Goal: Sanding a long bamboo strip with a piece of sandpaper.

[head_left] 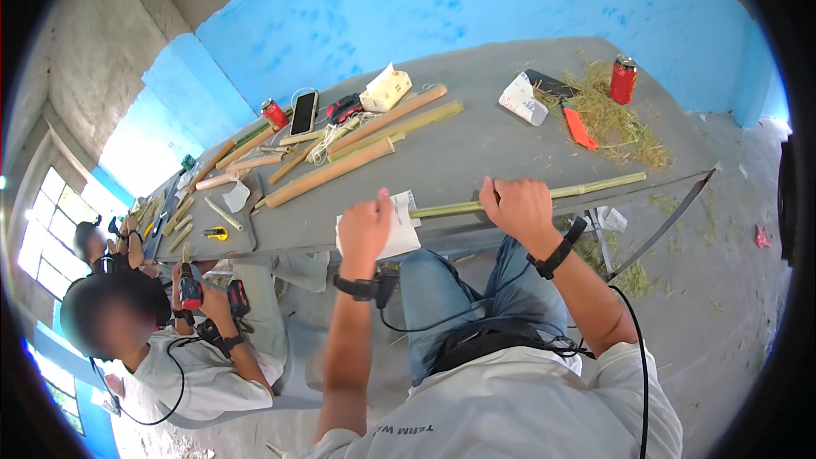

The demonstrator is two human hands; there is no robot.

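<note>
From here, we think, the thin green bamboo stick [598,185] could slip or turn and leave splinters, because the right hand [518,206], with its fingers folded round it, is bare. The left hand [365,228] is closed on a white paper sheet [401,238], which could tear or slide if pressed too hard against the stick. Uneven pushing could also bend the stick between our hands.

The stick lies along the front edge of the grey worktop [459,157]; whether it rests there, we cannot tell. Its long axis runs from left to right, rising slightly away from us, and the free end points toward the front right corner. Its other end is hidden at the paper.
</note>
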